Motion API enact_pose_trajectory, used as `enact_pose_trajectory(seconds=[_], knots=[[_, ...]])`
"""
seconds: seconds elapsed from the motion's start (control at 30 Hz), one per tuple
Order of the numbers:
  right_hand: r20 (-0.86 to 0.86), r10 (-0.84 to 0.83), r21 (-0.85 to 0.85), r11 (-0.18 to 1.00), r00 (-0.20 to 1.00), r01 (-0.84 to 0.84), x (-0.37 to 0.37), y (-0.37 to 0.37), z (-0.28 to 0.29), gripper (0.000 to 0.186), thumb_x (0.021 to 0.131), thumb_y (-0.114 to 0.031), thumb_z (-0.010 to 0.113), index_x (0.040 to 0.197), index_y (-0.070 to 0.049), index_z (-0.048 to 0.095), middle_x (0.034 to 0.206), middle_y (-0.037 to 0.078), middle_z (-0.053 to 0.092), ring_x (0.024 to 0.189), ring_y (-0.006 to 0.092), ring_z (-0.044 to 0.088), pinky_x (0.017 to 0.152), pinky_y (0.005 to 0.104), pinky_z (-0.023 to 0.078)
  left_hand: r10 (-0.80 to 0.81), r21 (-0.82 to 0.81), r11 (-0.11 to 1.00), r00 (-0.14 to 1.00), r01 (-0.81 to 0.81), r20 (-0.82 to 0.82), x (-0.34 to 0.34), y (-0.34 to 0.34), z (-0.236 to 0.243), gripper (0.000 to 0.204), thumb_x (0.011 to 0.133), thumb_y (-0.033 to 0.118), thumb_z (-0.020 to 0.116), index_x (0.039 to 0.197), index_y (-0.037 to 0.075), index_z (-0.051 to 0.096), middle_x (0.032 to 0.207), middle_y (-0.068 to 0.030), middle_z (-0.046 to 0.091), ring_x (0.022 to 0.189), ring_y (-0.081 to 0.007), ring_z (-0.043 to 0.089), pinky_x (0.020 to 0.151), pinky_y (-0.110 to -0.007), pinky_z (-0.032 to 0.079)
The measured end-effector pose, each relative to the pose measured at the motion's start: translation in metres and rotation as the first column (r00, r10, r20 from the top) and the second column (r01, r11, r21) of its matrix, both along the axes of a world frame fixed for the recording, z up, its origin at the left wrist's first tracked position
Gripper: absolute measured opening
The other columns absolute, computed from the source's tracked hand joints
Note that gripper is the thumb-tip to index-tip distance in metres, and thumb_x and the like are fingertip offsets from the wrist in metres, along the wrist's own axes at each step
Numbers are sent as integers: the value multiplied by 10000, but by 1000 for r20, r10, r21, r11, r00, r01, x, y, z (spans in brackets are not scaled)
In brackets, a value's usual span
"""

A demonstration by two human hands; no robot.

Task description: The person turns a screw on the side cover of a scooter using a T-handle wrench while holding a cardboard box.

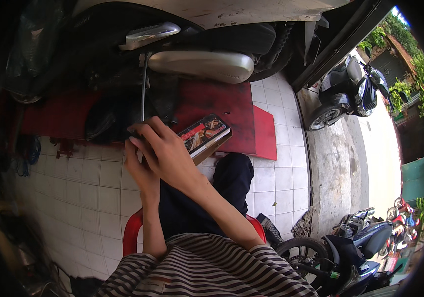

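My left hand (pixel 140 171) and my right hand (pixel 167 156) are close together above my lap, the right crossing partly over the left. Fingers of both hands are bent round something small and dark (pixel 132 132), too unclear to name. Beside my right hand a flat cardboard box (pixel 209 131) with a dark, red-printed lid lies at a slant. Just beyond my fingertips a thin metal rod (pixel 144 94) runs up toward the motorbike's silver oval cover (pixel 204 66).
A motorbike (pixel 232 37) stands over a red platform (pixel 217 99) ahead of me. I sit on a red chair (pixel 132 230) on white tiles (pixel 108 173). At the right are a parked scooter (pixel 350 89) and a dark motorbike (pixel 341 252); a crumpled cloth (pixel 303 222) lies nearby.
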State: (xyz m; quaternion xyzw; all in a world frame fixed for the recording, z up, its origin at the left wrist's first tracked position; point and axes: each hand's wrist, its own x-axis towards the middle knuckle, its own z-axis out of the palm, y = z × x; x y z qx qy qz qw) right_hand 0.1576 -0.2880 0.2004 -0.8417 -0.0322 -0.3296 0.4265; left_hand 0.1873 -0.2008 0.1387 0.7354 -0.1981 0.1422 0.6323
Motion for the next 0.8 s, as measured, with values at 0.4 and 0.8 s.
enact_pose_trajectory(seconds=[0.4, 0.8], knots=[[-25, -6, 597, 802, 1000, 20, -17, -6, -17, 82, 1043, -34, 502, 1099, 13, 466, 1023, 155, 710, 861, 161, 708, 770, 290, 562, 189, 6, 981, 975, -191, 117, 8, 8, -3, 370, 911, 6, 714, 1237, 22, 539, 1216, -118, 638, 1173, -201, 588, 1035, -356, 444], [-158, 104, 811, 581, 982, 69, -21, -2, -75, 190, 1038, -77, 553, 1187, 9, 473, 1150, 153, 626, 998, 188, 651, 868, 299, 525, -221, -420, 902, 941, 97, -257, 3, 6, 2, 241, 1049, 89, 532, 1251, -27, 590, 1100, -96, 698, 944, -142, 677, 868, -275, 519]])
